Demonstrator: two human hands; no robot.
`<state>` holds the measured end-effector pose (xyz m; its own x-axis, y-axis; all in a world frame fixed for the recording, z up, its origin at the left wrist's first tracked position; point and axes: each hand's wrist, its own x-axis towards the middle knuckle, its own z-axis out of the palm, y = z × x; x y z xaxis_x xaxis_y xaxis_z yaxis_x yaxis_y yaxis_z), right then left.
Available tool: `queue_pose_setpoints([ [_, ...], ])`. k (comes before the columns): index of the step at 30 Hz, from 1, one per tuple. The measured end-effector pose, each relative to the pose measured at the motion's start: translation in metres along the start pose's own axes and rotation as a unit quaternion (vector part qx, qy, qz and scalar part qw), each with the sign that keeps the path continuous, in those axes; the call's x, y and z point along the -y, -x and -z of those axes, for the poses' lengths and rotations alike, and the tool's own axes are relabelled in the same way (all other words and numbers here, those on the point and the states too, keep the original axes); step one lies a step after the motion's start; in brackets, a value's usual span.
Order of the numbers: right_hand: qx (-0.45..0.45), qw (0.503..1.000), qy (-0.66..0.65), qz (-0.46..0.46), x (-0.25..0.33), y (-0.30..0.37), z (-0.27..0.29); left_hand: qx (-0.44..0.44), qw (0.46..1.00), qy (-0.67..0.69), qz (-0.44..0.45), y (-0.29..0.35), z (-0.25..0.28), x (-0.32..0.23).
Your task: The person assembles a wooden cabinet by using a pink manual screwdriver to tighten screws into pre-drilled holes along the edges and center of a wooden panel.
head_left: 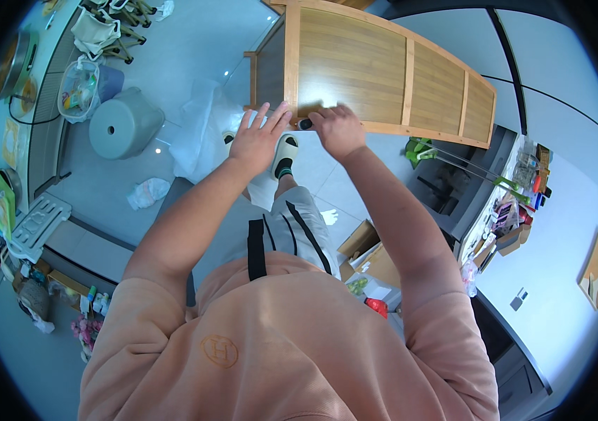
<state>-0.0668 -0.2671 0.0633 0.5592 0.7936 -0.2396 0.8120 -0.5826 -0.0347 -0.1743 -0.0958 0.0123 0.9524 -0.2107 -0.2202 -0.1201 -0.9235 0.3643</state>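
In front of me is a long piece of wooden furniture (355, 67) with a light frame and brown panels. My left hand (260, 140) lies at its near left corner, fingers spread, the tips at the frame's edge. Beside it my right hand (341, 133) is closed, thumb and fingers bent over the near rail. A small dark, round-ended object (304, 124) shows at its fingertips, by the corner. Its kind is too small to make out, and the right hand partly hides it.
A grey plastic stool (123, 126) and a lined waste bin (78, 91) stand at left. Clear plastic sheeting (197, 130) and a crumpled white bag (148, 193) lie on the floor. An open cardboard box (361, 242) sits to my right, near a cluttered counter (485, 217).
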Motion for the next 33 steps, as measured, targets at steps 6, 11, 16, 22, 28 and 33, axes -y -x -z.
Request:
queue_pose_setpoints([
  [6, 0.19, 0.921, -0.182, -0.286, 0.047, -0.001, 0.003, -0.008, 1.0, 0.011, 0.007, 0.003, -0.001, 0.004],
  [11, -0.106, 0.993, -0.039, -0.036, 0.004, 0.003, -0.005, -0.016, 1.0, 0.02, -0.004, -0.001, -0.002, 0.001],
  [16, 0.137, 0.93, -0.187, -0.286, 0.05, -0.002, 0.0, 0.009, 1.0, 0.02, 0.013, 0.005, -0.003, 0.007],
  [22, -0.177, 0.982, 0.04, 0.043, 0.008, 0.0, -0.001, 0.011, 1.0, 0.013, 0.006, 0.0, -0.002, 0.0],
  [28, 0.103, 0.92, -0.209, -0.314, 0.055, -0.002, -0.005, 0.01, 0.999, 0.027, 0.023, 0.002, -0.003, 0.002],
  [33, 0.109, 0.894, -0.237, -0.364, 0.063, -0.004, -0.003, 0.014, 1.0, 0.018, 0.017, 0.001, -0.002, 0.003],
])
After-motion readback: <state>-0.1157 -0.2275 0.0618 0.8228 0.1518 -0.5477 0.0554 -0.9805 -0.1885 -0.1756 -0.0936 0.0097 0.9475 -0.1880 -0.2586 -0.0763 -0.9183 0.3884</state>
